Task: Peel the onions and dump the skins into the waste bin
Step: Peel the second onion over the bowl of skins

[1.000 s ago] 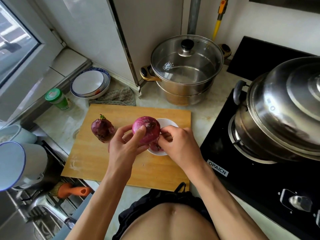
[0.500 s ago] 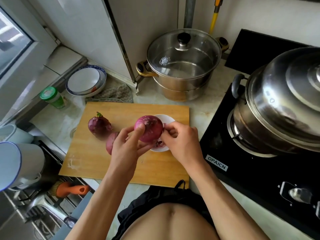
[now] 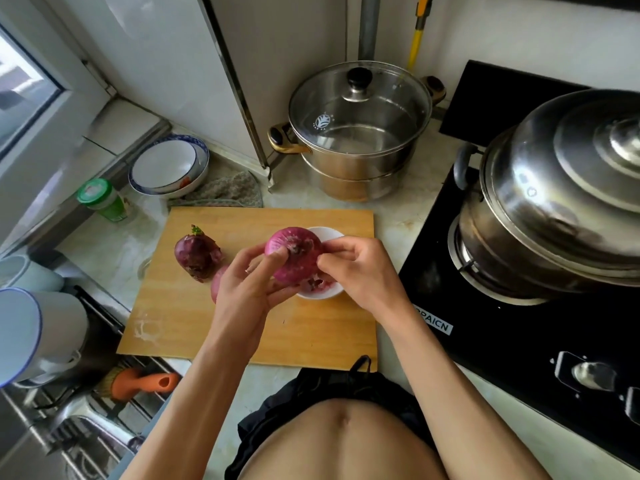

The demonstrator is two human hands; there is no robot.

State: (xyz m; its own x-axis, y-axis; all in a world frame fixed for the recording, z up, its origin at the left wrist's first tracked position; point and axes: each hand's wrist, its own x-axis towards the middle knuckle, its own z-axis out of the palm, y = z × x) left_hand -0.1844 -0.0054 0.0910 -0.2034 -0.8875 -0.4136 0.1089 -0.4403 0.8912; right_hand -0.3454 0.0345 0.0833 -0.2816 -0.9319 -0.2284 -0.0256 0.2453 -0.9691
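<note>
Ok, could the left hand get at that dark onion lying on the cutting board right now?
Probably not without letting go first. The left hand is curled round the onion being peeled. The dark onion lies uncovered on the cutting board, just left of that hand, with nothing between them.

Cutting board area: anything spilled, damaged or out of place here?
A whitish smear marks the board near its left front corner, like residue. Otherwise nothing odd: skins lie in the white bowl.
</note>
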